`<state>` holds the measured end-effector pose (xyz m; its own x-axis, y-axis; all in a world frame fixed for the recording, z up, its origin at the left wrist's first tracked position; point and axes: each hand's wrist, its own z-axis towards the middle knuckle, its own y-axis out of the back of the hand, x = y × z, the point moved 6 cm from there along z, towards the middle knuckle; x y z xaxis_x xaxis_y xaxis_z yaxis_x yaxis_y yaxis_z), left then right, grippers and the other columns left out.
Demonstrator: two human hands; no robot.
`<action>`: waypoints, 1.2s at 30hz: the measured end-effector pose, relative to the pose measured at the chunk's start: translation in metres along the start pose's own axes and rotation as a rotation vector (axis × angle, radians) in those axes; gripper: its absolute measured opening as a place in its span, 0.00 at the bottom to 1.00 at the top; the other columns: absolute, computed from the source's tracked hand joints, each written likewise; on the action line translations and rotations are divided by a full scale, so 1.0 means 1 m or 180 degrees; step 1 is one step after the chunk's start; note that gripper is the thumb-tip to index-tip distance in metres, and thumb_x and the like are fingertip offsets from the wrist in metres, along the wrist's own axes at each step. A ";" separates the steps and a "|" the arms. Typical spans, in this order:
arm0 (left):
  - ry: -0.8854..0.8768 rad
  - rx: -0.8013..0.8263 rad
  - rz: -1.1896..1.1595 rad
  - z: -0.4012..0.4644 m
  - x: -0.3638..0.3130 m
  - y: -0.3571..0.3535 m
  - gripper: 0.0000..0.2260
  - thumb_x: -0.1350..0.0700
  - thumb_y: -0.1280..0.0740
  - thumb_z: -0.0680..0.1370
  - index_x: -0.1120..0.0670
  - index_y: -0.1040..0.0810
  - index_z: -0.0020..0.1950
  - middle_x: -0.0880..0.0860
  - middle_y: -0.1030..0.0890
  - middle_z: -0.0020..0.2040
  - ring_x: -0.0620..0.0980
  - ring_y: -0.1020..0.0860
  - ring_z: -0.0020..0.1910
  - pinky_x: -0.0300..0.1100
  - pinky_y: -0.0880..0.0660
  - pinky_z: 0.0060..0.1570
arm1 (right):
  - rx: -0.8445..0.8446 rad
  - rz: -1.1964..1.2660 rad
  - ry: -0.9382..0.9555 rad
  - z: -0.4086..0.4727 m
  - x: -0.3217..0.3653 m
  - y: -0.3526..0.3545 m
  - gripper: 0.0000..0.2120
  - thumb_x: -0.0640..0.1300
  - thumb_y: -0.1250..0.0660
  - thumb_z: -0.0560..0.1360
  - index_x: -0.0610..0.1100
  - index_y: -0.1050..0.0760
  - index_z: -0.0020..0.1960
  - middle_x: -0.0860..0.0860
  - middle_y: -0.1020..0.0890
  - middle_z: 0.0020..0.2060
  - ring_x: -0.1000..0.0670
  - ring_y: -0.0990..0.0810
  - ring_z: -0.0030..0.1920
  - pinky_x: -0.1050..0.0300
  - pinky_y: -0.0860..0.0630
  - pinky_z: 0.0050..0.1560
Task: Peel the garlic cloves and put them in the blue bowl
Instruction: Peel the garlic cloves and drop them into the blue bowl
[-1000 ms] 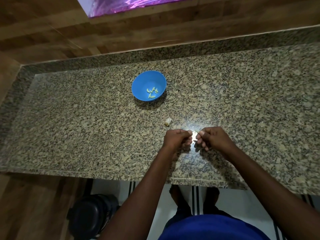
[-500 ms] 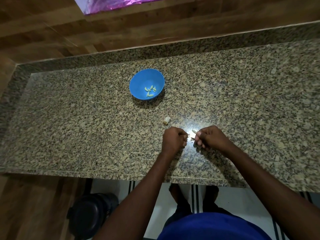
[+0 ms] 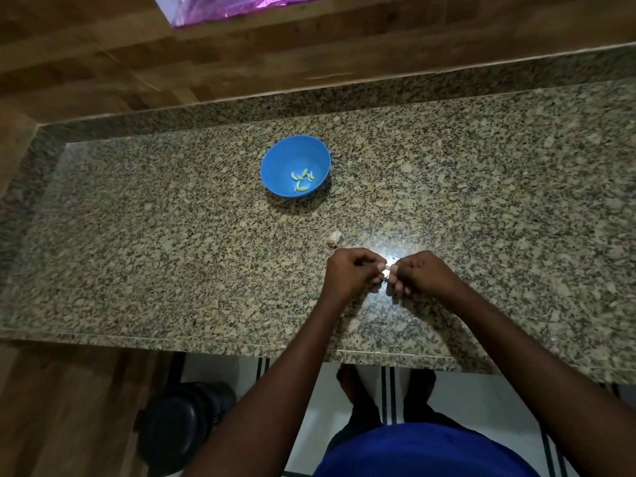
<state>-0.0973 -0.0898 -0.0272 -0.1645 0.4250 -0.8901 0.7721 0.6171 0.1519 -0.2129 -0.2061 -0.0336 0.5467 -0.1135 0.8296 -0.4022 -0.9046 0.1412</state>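
A blue bowl (image 3: 275,166) stands on the granite counter (image 3: 137,235), with several pale peeled garlic cloves (image 3: 302,179) lying in its bottom. Nearer to me, a small unpeeled piece of garlic (image 3: 334,237) lies on the counter. Just below it my left hand (image 3: 351,273) and my right hand (image 3: 421,275) meet fingertip to fingertip. Between them they pinch a small pale garlic clove (image 3: 387,271), mostly hidden by the fingers.
The counter has a raised granite strip at the back and a wooden wall behind it. A purple sheet (image 3: 241,5) shows at the top. Below the counter's front edge are a dark round object (image 3: 179,425) on the floor and my feet.
My two hands have stayed close together on the clove, with small finger movements. The view has shifted slightly; the bowl and loose garlic piece have not moved.
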 end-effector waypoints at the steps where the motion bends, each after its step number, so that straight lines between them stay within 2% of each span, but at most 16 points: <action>1: 0.0074 -0.0010 -0.0120 0.000 0.001 0.000 0.03 0.65 0.27 0.76 0.64 0.16 0.48 0.66 0.16 0.40 0.55 0.19 0.35 0.49 0.17 0.39 | 0.0055 0.0094 -0.0019 0.000 -0.001 0.000 0.15 0.40 0.35 0.81 0.34 0.18 0.40 0.37 0.17 0.33 0.51 0.26 0.25 0.64 0.33 0.26; 6: 0.0690 0.0249 -0.0787 0.000 0.009 -0.007 0.05 0.65 0.28 0.77 0.65 0.17 0.52 0.59 0.15 0.39 0.50 0.17 0.36 0.40 0.18 0.39 | 0.0382 0.0867 -0.0157 -0.003 -0.004 -0.004 0.13 0.37 0.38 0.81 0.36 0.21 0.41 0.45 0.22 0.29 0.53 0.30 0.25 0.64 0.35 0.24; 9: 0.0829 0.0283 -0.1128 -0.001 0.008 -0.009 0.08 0.66 0.29 0.78 0.67 0.19 0.55 0.57 0.15 0.38 0.48 0.17 0.35 0.38 0.18 0.42 | 0.0554 0.1271 -0.0279 -0.006 -0.008 -0.008 0.11 0.37 0.39 0.82 0.38 0.23 0.43 0.48 0.24 0.29 0.54 0.30 0.26 0.65 0.35 0.24; 14: 0.0320 0.0061 -0.0666 -0.005 -0.007 -0.006 0.02 0.65 0.28 0.76 0.62 0.16 0.48 0.58 0.16 0.37 0.50 0.18 0.34 0.41 0.19 0.37 | 0.0560 0.1959 -0.0785 -0.003 -0.016 -0.014 0.13 0.36 0.43 0.81 0.40 0.26 0.40 0.48 0.28 0.29 0.56 0.33 0.25 0.66 0.37 0.22; 17: -0.0025 -0.0107 -0.0361 -0.006 -0.011 -0.004 0.03 0.64 0.27 0.75 0.58 0.15 0.45 0.58 0.16 0.38 0.50 0.18 0.37 0.44 0.19 0.39 | 0.0714 0.2976 -0.1366 -0.006 -0.016 -0.023 0.11 0.34 0.44 0.78 0.38 0.30 0.39 0.49 0.30 0.28 0.56 0.34 0.23 0.67 0.37 0.18; 19: -0.0159 -0.0173 -0.0225 -0.006 -0.011 -0.004 0.04 0.64 0.26 0.74 0.56 0.15 0.44 0.59 0.15 0.40 0.50 0.19 0.38 0.47 0.20 0.42 | 0.0687 0.3296 -0.1544 -0.009 -0.013 -0.025 0.10 0.33 0.45 0.76 0.39 0.31 0.37 0.48 0.31 0.27 0.56 0.35 0.22 0.66 0.38 0.16; 20: -0.0164 -0.0206 -0.0201 -0.007 -0.010 -0.004 0.04 0.64 0.27 0.74 0.56 0.15 0.44 0.59 0.15 0.41 0.50 0.19 0.38 0.47 0.19 0.42 | 0.0588 0.3128 -0.1523 -0.010 -0.012 -0.024 0.11 0.33 0.45 0.76 0.38 0.30 0.37 0.48 0.30 0.26 0.56 0.35 0.21 0.66 0.38 0.16; 22: -0.0032 -0.0225 -0.0276 -0.008 -0.008 -0.003 0.04 0.66 0.27 0.74 0.58 0.15 0.45 0.59 0.15 0.40 0.49 0.19 0.37 0.45 0.19 0.41 | 0.0144 0.2048 -0.1165 -0.012 -0.010 -0.014 0.13 0.35 0.42 0.78 0.36 0.26 0.36 0.46 0.26 0.26 0.54 0.32 0.21 0.65 0.36 0.18; 25: 0.0329 -0.0097 -0.0471 -0.007 -0.005 -0.005 0.03 0.67 0.27 0.75 0.64 0.16 0.48 0.62 0.16 0.39 0.50 0.18 0.33 0.42 0.18 0.36 | -0.0785 -0.0088 0.0054 -0.013 0.009 0.008 0.12 0.40 0.34 0.73 0.40 0.19 0.32 0.45 0.20 0.25 0.52 0.26 0.24 0.62 0.31 0.25; 27: 0.0471 -0.0018 -0.0478 -0.003 -0.003 -0.006 0.02 0.65 0.27 0.76 0.64 0.16 0.46 0.60 0.16 0.37 0.49 0.18 0.31 0.40 0.18 0.37 | -0.1177 -0.1220 0.0816 -0.015 0.023 0.013 0.13 0.46 0.34 0.69 0.41 0.23 0.29 0.48 0.25 0.22 0.55 0.31 0.23 0.62 0.36 0.26; 28: 0.0505 -0.0009 -0.0483 -0.002 -0.002 -0.006 0.02 0.65 0.27 0.76 0.64 0.16 0.46 0.60 0.16 0.36 0.49 0.18 0.31 0.40 0.18 0.37 | -0.1259 -0.1546 0.1068 -0.016 0.026 0.013 0.13 0.48 0.35 0.69 0.41 0.25 0.29 0.48 0.27 0.21 0.56 0.33 0.22 0.63 0.38 0.26; 30: 0.0517 -0.0057 -0.0431 0.001 -0.001 -0.006 0.04 0.63 0.27 0.77 0.63 0.16 0.45 0.61 0.16 0.37 0.50 0.18 0.32 0.43 0.18 0.38 | -0.1306 -0.1794 0.1251 -0.015 0.026 0.012 0.12 0.47 0.33 0.72 0.43 0.23 0.32 0.52 0.25 0.22 0.58 0.29 0.24 0.64 0.37 0.28; 33: 0.0343 -0.0150 -0.0273 0.001 -0.004 -0.005 0.05 0.61 0.27 0.77 0.63 0.17 0.45 0.63 0.15 0.38 0.53 0.18 0.33 0.46 0.18 0.37 | -0.1306 -0.1486 0.1088 -0.015 0.023 0.017 0.06 0.45 0.28 0.75 0.46 0.16 0.40 0.57 0.20 0.28 0.62 0.22 0.30 0.66 0.31 0.33; 36: 0.0171 -0.0179 -0.0141 0.000 -0.006 -0.009 0.05 0.61 0.28 0.78 0.63 0.17 0.46 0.62 0.16 0.37 0.54 0.19 0.33 0.44 0.19 0.34 | -0.1073 -0.0617 0.0679 -0.014 0.017 0.018 0.04 0.43 0.25 0.74 0.44 0.16 0.41 0.51 0.16 0.28 0.51 0.16 0.28 0.57 0.19 0.33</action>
<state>-0.1035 -0.0981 -0.0228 -0.2316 0.4305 -0.8724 0.7278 0.6717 0.1382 -0.2214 -0.2181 -0.0095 0.4861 0.1643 0.8584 -0.5435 -0.7123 0.4441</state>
